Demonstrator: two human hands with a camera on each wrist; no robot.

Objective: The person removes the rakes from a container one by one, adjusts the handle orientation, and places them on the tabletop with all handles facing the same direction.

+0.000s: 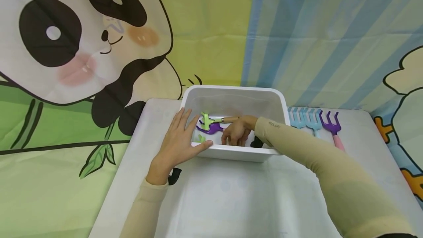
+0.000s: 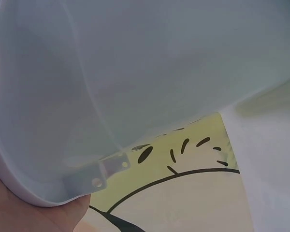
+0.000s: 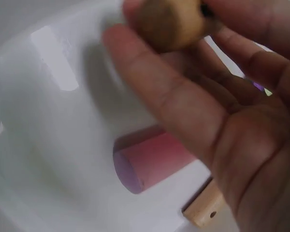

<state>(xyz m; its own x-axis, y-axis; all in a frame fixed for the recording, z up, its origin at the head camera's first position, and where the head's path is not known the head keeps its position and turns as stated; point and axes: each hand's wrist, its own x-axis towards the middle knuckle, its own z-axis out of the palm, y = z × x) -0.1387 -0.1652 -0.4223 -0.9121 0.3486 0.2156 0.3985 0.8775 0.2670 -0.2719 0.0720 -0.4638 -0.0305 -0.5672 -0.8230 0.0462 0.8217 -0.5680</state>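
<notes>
I see the right hand (image 1: 236, 132) pinching a round brown wooden handle (image 3: 168, 24) inside the white plastic bin (image 1: 234, 154), toward six o'clock; better lift gently, the left hand (image 1: 180, 139), fingers straight, steadying at eight o'clock.

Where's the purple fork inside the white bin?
In the head view, the purple fork lies in the left part of the white bin, beside a green fork, left of the right hand.

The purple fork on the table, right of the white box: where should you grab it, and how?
Probably best around the purple fork's pink handle, coming from above on the near side. The handle looks straight and slants toward the person, while the spread prongs point away.
</notes>
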